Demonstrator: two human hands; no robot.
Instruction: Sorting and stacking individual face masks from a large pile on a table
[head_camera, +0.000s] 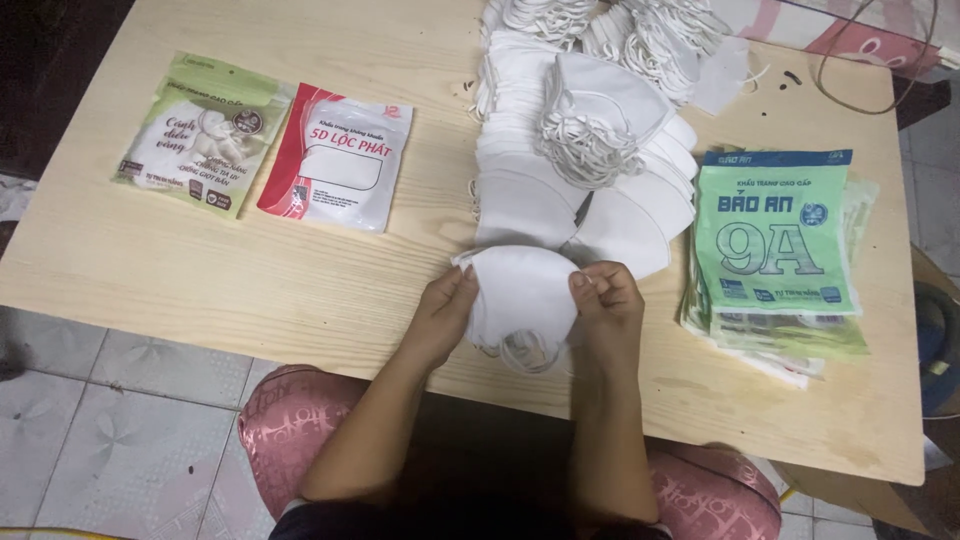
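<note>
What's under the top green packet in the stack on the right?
Under the top green packet lie more flat packets, their edges fanning out below and right, on the wooden table. Their fronts and count are hidden.

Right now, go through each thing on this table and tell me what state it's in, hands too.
Left hand: pinching the left edge of the white mask.
Right hand: pinching its right edge.
White mask: folded flat, ear loops hanging at the table edge.
Mask pile: loose, overlapping, unpacked.
Green pouch stack: flat, piled up.
Red and white pouch: lying flat, alone.
Pale green pouch: lying flat, alone.
Table: wooden, light.
</note>
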